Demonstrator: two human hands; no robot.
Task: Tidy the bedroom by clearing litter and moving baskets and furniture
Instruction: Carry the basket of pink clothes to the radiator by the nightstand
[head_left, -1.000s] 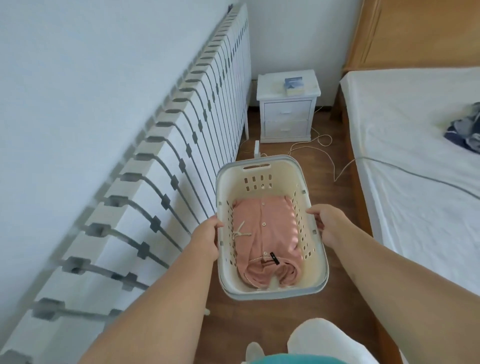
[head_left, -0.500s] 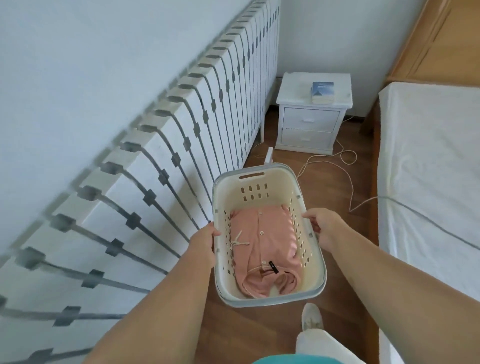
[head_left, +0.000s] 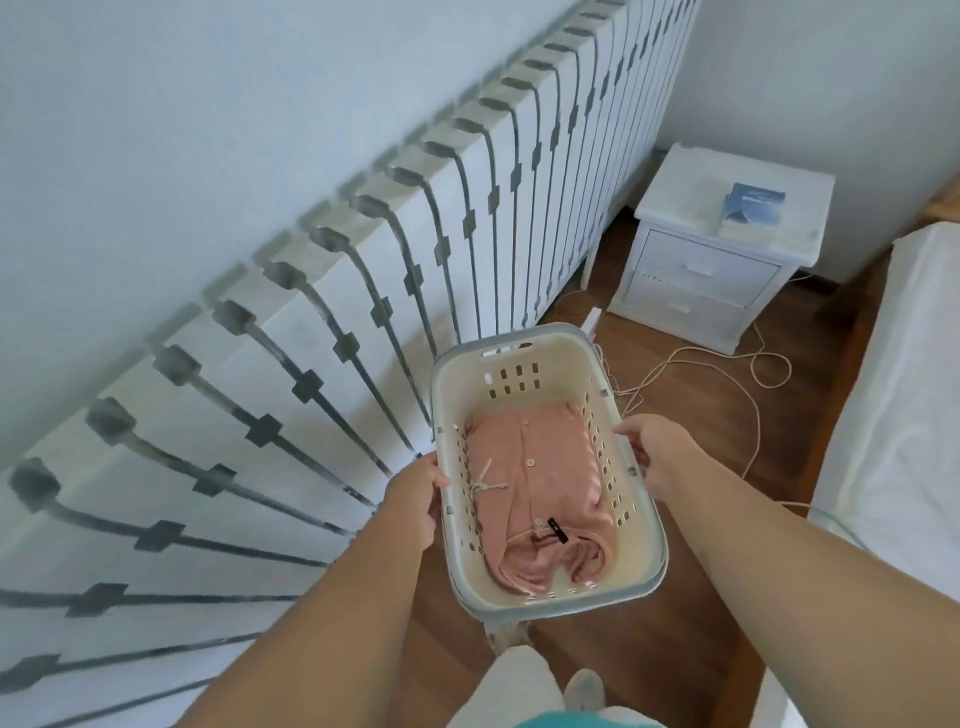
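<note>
Cream perforated basket (head_left: 545, 597), pink garment (head_left: 540, 483) inside; both hands' grip apparently clasping rims.

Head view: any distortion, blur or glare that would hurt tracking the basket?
Head view: strong wide-angle bend, so the radiator fans out in curves at left; soft, even daylight with no glare or hard shadows; the basket, the pink garment and the grip of the left hand and right hand are fairly sharp; the nightstand and the frame edges look slightly soft.
</note>
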